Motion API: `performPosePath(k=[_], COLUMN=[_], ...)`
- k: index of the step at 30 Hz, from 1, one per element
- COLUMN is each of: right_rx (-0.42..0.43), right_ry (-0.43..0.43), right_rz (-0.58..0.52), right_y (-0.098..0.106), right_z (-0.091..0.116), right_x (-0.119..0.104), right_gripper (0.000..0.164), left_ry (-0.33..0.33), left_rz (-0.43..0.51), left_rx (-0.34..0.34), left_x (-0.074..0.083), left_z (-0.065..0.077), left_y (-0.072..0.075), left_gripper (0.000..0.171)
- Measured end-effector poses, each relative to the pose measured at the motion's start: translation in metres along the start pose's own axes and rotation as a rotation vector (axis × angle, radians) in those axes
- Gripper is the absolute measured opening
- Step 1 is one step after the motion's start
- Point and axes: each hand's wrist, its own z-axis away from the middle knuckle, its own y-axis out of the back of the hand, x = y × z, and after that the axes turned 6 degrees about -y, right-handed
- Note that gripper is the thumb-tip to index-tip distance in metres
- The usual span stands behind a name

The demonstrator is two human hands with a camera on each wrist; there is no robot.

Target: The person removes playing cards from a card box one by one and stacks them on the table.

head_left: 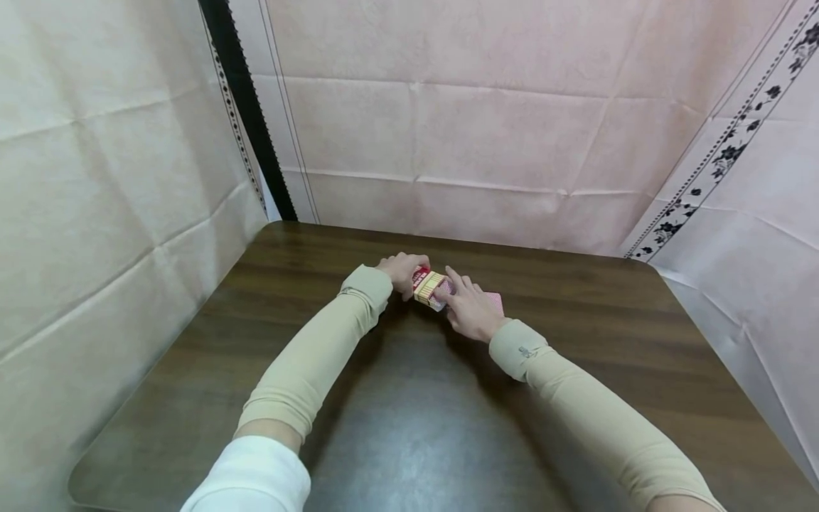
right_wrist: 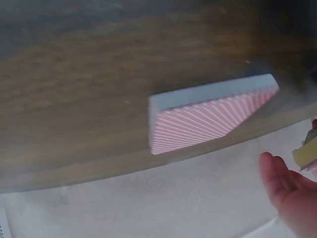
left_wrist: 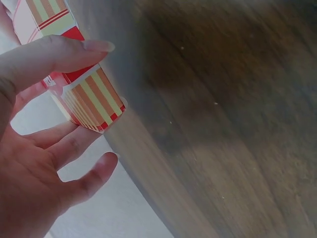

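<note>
Over the far middle of the table, my left hand grips a playing-card box striped in red and cream. In the left wrist view the thumb lies across the red band of the box, with fingers behind and beneath it. My right hand is at the box's other end, thumb and index finger on either side of it. A deck of cards with pink-and-white striped backs stands squared up on the table, beside the right hand. In the head view that hand hides part of the deck.
The brown wooden table has rounded corners, and its far edge is close behind the hands. Pale creased cloth hangs at the back and sides. A black strip runs down at the back left.
</note>
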Motion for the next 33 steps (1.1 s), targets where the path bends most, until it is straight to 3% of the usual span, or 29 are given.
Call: performPosePath(k=[7,17,26,33], right_rx=[0.130,0.152,0.053,0.111], right_ry=[0.046,0.022,-0.125,-0.313], right_rz=[-0.022,-0.034,0.026,-0.011], right_y=[-0.003,0.001,0.005,0.005], right_z=[0.002,0.002,0.010,0.014], right_x=[0.005,-0.003,0.005,0.022], right_gripper=[0.044,0.042,0.051,0.052], left_ry=[0.032,0.066,0.113,0.112], left_rz=[0.002,0.034,0.048,0.077], left_rx=[-0.002,-0.037,-0.026,-0.042], left_x=[-0.005,-0.006,-0.012,-0.014], left_z=[0.000,0.001,0.008,0.008], left_y=[0.000,-0.003,0.000,0.005], left_gripper=[0.076,0.074,0.076,0.073])
